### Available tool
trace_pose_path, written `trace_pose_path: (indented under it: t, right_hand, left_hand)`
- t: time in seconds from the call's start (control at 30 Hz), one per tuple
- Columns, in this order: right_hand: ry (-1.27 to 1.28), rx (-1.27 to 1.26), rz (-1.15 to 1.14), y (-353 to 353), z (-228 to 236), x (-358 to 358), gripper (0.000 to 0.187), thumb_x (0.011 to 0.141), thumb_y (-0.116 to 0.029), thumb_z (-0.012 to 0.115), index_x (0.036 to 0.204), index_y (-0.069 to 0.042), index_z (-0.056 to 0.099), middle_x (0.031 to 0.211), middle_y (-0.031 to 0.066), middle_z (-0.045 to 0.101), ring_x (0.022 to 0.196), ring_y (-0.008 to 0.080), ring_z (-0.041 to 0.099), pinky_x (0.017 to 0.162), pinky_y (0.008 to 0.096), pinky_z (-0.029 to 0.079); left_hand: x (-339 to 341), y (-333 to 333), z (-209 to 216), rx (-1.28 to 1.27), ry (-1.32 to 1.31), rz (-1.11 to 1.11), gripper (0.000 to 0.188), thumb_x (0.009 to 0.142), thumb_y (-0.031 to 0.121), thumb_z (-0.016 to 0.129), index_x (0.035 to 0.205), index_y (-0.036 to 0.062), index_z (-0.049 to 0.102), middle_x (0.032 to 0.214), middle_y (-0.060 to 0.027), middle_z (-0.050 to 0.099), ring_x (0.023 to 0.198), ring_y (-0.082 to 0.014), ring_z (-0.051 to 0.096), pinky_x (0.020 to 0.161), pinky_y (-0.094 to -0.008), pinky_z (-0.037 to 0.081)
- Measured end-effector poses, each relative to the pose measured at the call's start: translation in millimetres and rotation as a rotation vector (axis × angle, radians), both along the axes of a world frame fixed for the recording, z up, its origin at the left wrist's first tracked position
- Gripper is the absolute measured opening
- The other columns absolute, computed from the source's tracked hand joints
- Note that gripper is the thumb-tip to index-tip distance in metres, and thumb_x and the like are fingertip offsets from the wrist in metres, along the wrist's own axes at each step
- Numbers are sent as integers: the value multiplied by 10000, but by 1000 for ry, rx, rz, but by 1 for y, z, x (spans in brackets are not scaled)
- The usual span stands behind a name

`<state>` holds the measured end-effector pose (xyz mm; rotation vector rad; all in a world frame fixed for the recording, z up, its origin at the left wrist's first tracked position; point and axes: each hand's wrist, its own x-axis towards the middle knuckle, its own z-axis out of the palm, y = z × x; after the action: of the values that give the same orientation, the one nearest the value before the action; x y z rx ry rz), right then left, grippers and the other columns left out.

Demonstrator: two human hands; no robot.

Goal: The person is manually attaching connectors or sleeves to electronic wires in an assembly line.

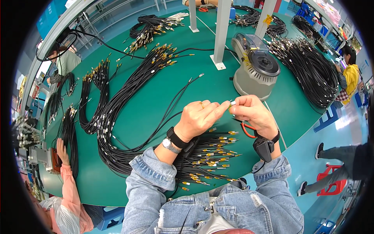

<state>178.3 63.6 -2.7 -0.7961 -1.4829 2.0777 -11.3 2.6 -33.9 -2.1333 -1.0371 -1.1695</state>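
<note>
Both hands meet above the table, in front of a grey rounded machine. My left hand is closed, and a black cable runs into it from the left. At its fingertips shows a small white and yellowish-green cable end. My right hand pinches this same end between thumb and fingers, which partly hide it. Under my wrists lies a bundle of black cables with yellow-tagged metal tips. A red-handled hand tool lies beside my right wrist, its head mostly covered.
A long curved cable bundle covers the left middle of the green table. Another cable heap lies at the right. Grey posts rise behind. At the left, a co-worker's hand rests by cables. A red stool stands right.
</note>
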Motion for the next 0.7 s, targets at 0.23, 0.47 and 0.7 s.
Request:
trace_pose_path:
  t: [0.23,0.47,0.7]
  right_hand:
    - [-2,1,2,2,-2,1,132,802,-113,674,721,-51,589,615,-73,490,507,7,352,448,190,224]
    - [16,-2,1,1,-3,1,74,803,-83,658,780,-36,606,659,-57,517,524,13,349,460,187,232]
    - [48,34,-16,-5,2,0,57,808,-64,643,804,-23,604,689,-48,534,533,13,360,473,183,252]
  left_hand:
    - [-2,0,1,-2,50,-7,433,646,34,694,1065,108,619,664,26,561,497,-107,501,418,-240,365]
    - [-1,-1,-1,-14,53,19,398,651,18,703,1034,93,628,644,20,528,481,-111,482,411,-241,358]
    - [3,-1,-2,-14,4,49,344,667,3,719,994,67,631,608,14,491,459,-119,471,394,-252,345]
